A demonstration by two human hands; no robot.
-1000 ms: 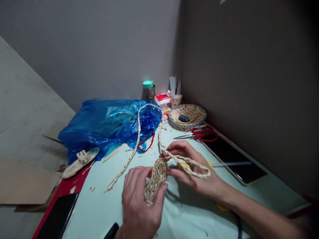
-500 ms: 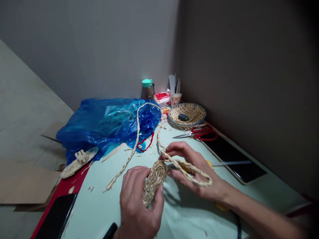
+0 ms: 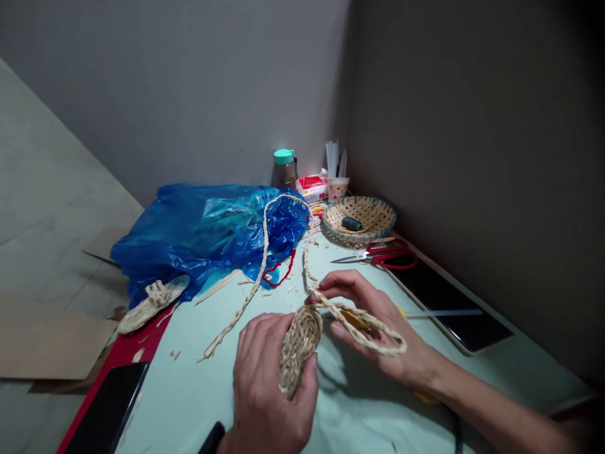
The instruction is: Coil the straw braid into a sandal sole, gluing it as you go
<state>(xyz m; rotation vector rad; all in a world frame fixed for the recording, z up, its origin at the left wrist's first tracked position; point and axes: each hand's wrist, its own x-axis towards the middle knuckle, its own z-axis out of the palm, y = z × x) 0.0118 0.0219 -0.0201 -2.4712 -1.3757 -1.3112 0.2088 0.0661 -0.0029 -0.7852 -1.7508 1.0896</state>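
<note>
Right, left hand (image 3: pixel 269 384) was clamped on the woven oval pad (image 3: pixel 297 347), holding it on edge just above the worktop (image 3: pixel 189 391). Right hand (image 3: pixel 373 328) was pinching the braided cord (image 3: pixel 373 331) where it met the pad's top rim, with a loop draped across the palm. The rest of the cord ran back over the blue plastic bag (image 3: pixel 203 230) and down to a loose end near the worktop's left side. I judged the main risk to be snagging: a pull could drag the bag, or the cord could catch the red scissors (image 3: pixel 385 252) beside the small woven basket (image 3: pixel 362 217) (open blades, pointing left). If the pinch slackened, I'd expect the coil to loosen at the rim.
</note>
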